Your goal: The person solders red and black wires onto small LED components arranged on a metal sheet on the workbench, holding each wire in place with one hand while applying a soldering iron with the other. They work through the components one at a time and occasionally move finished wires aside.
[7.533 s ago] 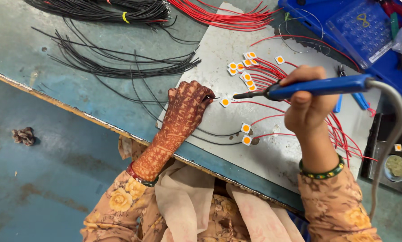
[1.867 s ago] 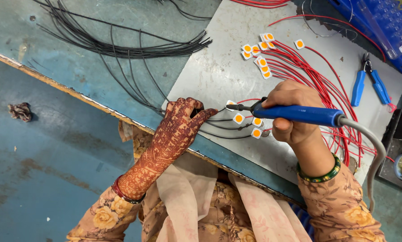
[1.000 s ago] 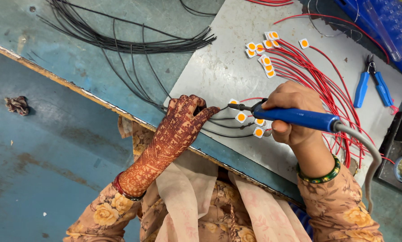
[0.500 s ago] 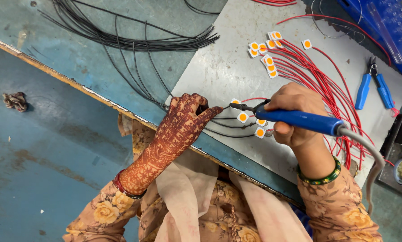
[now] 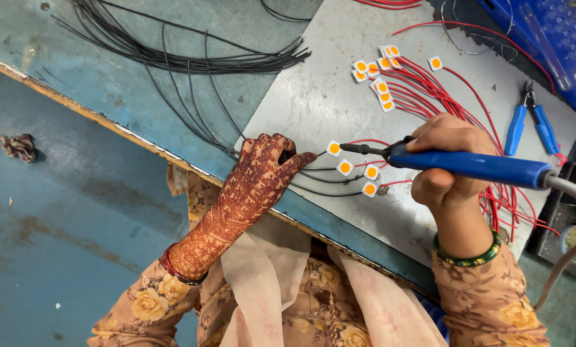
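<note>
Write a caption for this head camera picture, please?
Right hand points a blue soldering iron at small square chips while left hand pins black wires.

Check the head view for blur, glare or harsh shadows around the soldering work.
Head view: sharp throughout, with the left hand, right hand and blue soldering iron crisp and free of motion blur; light is even and soft, shadows faint; the grey metal sheet shows a mild sheen, no blown glare; the small square LED chips read clearly.

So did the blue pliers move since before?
Cannot tell for sure. The blue pliers lie in the same spot on the metal sheet beside the red wires; only the camera seems to shift.
</note>
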`<state>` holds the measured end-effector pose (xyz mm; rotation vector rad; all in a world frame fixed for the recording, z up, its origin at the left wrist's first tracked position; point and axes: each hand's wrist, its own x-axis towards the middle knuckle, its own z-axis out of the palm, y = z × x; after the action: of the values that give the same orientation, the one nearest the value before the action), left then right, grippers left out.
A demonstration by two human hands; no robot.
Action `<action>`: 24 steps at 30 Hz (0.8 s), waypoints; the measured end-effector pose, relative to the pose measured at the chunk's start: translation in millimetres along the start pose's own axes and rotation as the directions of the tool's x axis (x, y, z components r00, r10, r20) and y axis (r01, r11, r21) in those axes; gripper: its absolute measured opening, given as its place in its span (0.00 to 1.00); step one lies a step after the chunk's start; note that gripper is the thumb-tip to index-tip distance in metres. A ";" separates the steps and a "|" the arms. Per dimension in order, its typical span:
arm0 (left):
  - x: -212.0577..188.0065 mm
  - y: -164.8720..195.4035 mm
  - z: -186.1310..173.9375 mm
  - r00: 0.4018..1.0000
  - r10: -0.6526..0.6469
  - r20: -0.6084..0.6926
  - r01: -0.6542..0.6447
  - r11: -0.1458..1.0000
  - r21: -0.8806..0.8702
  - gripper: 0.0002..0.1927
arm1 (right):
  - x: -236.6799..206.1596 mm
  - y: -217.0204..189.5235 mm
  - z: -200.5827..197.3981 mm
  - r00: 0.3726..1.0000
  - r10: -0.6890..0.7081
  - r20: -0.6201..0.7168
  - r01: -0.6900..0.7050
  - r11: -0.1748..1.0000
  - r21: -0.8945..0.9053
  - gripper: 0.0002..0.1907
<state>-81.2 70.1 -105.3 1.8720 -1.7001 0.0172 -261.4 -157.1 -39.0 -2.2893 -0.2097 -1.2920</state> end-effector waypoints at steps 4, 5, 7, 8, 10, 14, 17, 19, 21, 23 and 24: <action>4.1 2.4 -1.8 1.000 -0.007 0.000 0.007 1.000 -0.019 0.25 | -4.1 -2.5 -5.1 1.000 0.021 0.005 -0.021 0.999 -0.035 0.24; 5.5 3.6 -3.7 1.000 -0.006 -0.009 0.006 1.000 -0.031 0.25 | -5.9 -1.2 -6.9 1.000 0.018 0.006 -0.018 0.999 -0.033 0.24; 8.9 5.9 -9.0 1.000 -0.001 -0.027 0.000 0.999 -0.053 0.26 | -10.7 3.1 -13.6 0.998 -0.036 -0.050 0.035 0.999 -0.026 0.24; 10.9 6.7 -12.0 0.999 -0.012 -0.037 0.010 0.999 -0.052 0.24 | -13.7 6.3 -18.2 0.995 -0.064 -0.079 0.062 0.998 -0.024 0.23; 15.3 8.2 -18.0 0.998 -0.033 -0.055 0.030 0.998 -0.050 0.22 | -26.2 3.9 -30.7 0.987 0.024 -0.159 -0.027 1.000 -0.012 0.26; 28.9 7.8 -19.6 0.998 -0.055 -0.042 0.054 0.998 -0.028 0.20 | -58.2 -3.7 -68.4 0.942 0.181 -0.284 -0.196 0.980 -0.024 0.32; 46.9 13.7 -5.1 0.998 0.021 -0.067 -0.018 0.999 0.045 0.20 | -82.6 -0.1 -93.4 0.898 0.195 -0.393 -0.232 0.972 -0.048 0.33; 62.7 24.3 10.7 0.996 0.080 -0.047 -0.075 0.993 0.090 0.22 | -98.4 1.9 -108.4 0.871 0.209 -0.444 -0.250 0.967 -0.036 0.34; 74.8 43.3 27.7 0.980 0.168 -0.108 -0.153 0.979 0.136 0.26 | -112.9 4.8 -120.2 0.820 0.220 -0.528 -0.285 0.958 -0.043 0.33; 81.8 64.1 42.6 0.988 0.154 -0.009 -0.152 0.983 0.099 0.30 | -124.7 8.4 -128.2 0.751 0.220 -0.622 -0.320 0.946 -0.051 0.32; 82.6 74.5 49.3 0.987 0.098 0.124 -0.104 0.994 0.045 0.32 | -129.1 9.3 -132.1 0.724 0.224 -0.653 -0.329 0.943 -0.041 0.32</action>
<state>-152.8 -25.5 -81.8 1.8554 -1.8925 -0.0129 -427.7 -216.4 -93.9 -1.7496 0.4758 -1.8754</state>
